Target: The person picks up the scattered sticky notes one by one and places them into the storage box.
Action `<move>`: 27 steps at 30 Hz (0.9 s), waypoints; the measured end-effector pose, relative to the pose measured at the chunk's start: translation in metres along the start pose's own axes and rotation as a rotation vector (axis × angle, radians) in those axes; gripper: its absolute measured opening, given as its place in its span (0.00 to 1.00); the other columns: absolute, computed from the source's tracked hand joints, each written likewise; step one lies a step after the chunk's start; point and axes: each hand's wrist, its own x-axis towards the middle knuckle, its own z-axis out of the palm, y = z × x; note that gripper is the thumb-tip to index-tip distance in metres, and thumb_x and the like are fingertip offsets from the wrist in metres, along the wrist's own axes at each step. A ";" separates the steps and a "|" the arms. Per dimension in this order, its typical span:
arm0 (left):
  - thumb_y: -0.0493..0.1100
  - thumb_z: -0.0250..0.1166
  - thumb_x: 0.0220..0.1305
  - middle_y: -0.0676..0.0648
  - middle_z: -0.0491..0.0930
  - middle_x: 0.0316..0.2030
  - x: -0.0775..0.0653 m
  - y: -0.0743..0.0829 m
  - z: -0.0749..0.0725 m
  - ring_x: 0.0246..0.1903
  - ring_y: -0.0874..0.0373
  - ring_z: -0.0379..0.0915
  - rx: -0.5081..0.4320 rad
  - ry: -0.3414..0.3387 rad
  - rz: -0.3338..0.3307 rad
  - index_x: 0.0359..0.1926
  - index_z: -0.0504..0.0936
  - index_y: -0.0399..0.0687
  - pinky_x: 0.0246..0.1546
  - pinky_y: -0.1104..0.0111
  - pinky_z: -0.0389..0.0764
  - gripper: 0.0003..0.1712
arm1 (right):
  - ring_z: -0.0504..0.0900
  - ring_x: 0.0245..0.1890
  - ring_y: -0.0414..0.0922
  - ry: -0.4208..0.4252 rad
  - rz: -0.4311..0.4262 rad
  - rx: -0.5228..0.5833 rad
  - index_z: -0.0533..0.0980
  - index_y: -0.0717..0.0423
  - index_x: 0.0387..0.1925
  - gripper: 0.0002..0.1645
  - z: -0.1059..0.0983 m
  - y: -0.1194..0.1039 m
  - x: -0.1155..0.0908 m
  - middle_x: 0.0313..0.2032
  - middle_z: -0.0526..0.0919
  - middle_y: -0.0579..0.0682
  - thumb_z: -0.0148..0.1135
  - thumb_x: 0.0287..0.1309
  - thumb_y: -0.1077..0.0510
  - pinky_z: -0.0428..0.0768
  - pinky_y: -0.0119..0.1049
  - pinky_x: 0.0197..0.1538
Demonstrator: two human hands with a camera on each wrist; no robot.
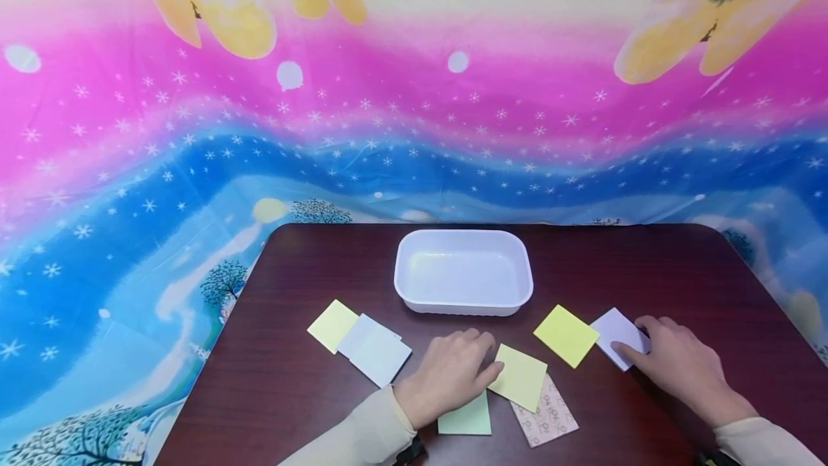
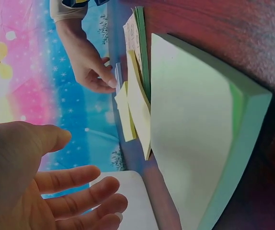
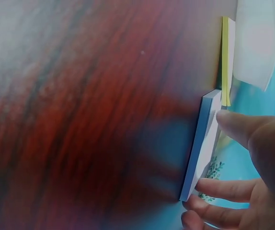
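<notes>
Around one white tray (image 1: 462, 307) lay at least seven pads: one yellow pad (image 1: 333, 326) and one bluish-white pad (image 1: 374, 349) at eight o'clock, one green pad (image 1: 468, 420) at six, one pale yellow pad (image 1: 520, 376) and one pink patterned pad (image 1: 550, 417) at five, one bright yellow pad (image 1: 566, 336) and one lavender pad (image 1: 610, 329) at four. The lavender pad looked squarish, thin and plain-faced. Of two hands, the right hand (image 1: 686, 362) pinched it by opposite edges; the left hand (image 1: 449, 369) hung, fingers loosely spread, over the green pad.
</notes>
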 end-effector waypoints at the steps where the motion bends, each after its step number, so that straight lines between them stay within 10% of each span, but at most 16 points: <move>1: 0.57 0.58 0.59 0.59 0.65 0.20 0.000 0.000 0.000 0.19 0.63 0.66 0.002 0.002 0.001 0.29 0.75 0.56 0.13 0.72 0.58 0.12 | 0.71 0.24 0.47 0.001 -0.002 -0.007 0.76 0.69 0.42 0.51 0.000 0.000 0.000 0.29 0.77 0.58 0.61 0.39 0.25 0.70 0.44 0.21; 27: 0.57 0.59 0.59 0.58 0.66 0.20 -0.001 0.001 0.003 0.18 0.63 0.64 -0.005 -0.029 -0.001 0.29 0.74 0.56 0.11 0.72 0.57 0.12 | 0.68 0.20 0.46 -0.049 0.066 0.046 0.68 0.70 0.43 0.59 -0.003 -0.002 0.000 0.22 0.71 0.52 0.61 0.30 0.20 0.66 0.42 0.18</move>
